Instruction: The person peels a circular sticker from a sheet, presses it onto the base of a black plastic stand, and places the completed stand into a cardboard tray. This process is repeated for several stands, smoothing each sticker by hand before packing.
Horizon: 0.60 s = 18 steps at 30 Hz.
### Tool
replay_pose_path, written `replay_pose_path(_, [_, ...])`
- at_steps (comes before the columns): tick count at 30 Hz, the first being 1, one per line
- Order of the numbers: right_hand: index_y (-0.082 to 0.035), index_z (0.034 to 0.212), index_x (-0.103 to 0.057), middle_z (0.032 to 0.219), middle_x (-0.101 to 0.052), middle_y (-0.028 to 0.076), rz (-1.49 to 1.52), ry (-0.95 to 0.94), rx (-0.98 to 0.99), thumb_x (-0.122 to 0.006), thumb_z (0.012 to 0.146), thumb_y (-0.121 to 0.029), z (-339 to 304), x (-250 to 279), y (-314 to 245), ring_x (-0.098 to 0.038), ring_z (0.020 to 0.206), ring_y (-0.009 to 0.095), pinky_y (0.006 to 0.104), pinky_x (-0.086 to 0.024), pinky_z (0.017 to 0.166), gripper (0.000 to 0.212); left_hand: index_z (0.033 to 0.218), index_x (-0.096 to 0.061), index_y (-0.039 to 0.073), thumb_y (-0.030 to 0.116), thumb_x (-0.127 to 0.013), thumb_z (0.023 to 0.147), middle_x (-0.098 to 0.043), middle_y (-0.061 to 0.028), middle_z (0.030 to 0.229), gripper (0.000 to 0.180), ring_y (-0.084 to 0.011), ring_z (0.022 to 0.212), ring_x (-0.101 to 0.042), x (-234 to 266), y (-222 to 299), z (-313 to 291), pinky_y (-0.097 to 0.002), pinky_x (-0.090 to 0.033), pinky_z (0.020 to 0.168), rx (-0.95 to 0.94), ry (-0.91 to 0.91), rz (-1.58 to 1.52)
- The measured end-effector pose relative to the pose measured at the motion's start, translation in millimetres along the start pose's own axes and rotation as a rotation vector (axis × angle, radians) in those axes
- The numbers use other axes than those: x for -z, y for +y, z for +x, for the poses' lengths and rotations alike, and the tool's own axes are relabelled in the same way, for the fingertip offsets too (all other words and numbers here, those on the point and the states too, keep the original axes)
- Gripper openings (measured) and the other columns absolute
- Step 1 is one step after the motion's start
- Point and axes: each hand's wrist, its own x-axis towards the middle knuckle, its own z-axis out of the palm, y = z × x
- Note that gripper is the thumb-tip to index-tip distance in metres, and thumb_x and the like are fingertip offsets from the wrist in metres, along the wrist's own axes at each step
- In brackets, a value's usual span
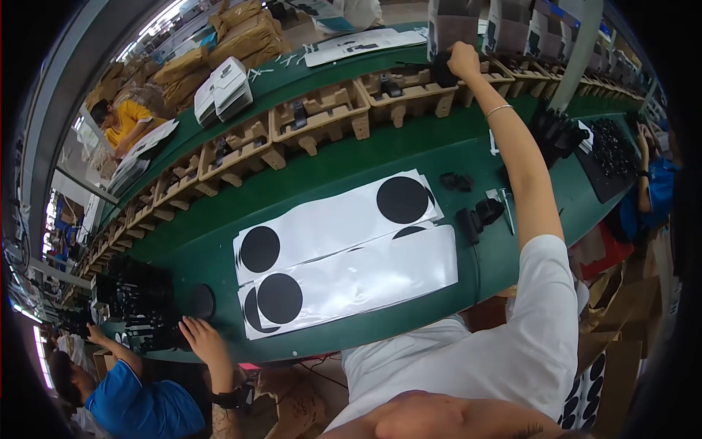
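Note:
My right arm reaches far across the bench, and my right hand (463,61) grips a black round part (442,70) above the row of brown pulp trays. Most of its far side is hidden by my fingers and the tray edge. My left hand (205,341), with a black watch on the wrist, rests low on the left at the bench edge. Its fingers are stretched out, just below a black disc (202,301) and beside a pile of black parts (142,300). Between my arms lie two stacks of white sheets (365,274) bearing black circles (280,298).
Pulp trays (322,121) with black parts run along the belt. Black clamp-like pieces (482,214) and a cable lie right of the sheets. A metal post (578,58) stands at the far right. Co-workers in blue (142,402) and yellow (131,121) work nearby.

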Motion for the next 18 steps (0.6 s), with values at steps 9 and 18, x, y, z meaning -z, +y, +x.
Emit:
replay_pose_path(9, [-0.006,0.099,-0.068,0.091,-0.065,0.021,-0.053,-0.096,0.165,-0.061,0.083,-0.024,-34,-11,17,-0.061,0.09,0.039,0.0479,-0.051,0.077,0.025,0.079,-0.058,0.001,0.015,-0.057,0.075,-0.061,-0.0133,0.081,0.014,-0.0277,0.09,-0.056,-7,-27,22,-0.0406,-0.035,0.095,-0.158,-0.284,-0.223])
replay_pose_path(18, [-0.014,0.125,-0.056,0.148,-0.022,0.017,-0.125,-0.36,-0.018,-0.056,0.08,-0.059,-65,-2,34,-0.01,0.138,0.039,0.0671,-0.02,0.1,0.064,0.077,-0.053,0.009,0.026,-0.064,0.076,-0.06,-0.0102,0.066,0.02,-0.0271,0.075,-0.057,62,-34,54,-0.0381,-0.037,0.072,0.103,-0.111,-0.501])
